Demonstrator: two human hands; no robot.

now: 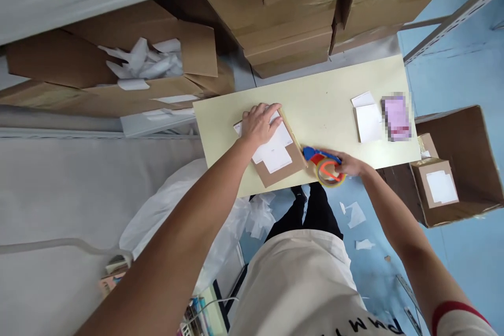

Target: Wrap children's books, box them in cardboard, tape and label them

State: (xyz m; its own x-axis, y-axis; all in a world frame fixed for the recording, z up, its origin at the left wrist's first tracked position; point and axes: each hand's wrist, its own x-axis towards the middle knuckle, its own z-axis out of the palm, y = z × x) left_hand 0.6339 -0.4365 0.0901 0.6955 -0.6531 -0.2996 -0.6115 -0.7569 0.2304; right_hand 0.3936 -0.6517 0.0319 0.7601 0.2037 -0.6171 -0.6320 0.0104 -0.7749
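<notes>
A small cardboard box (280, 171) with white paper labels on top lies at an angle on the cream table (315, 100). Spread across its upper end, my left hand (260, 125) presses on the labels, fingers apart. My right hand (350, 164) grips a blue and red tape dispenser (313, 154) loaded with a yellow-rimmed roll of tape. The dispenser's blue head touches or nearly touches the box's right edge, close to the lower corner. A strip of tape seems to run along that edge. The fingers around the handle are partly hidden.
White cards (368, 122) and a blurred pink-purple item (397, 116) lie at the table's right. An open carton (478, 168) with a labelled box (437, 184) stands beyond. Large cartons (287, 26) line the back; another open carton (197, 50) holds white paper. Paper scraps (356, 215) litter the floor.
</notes>
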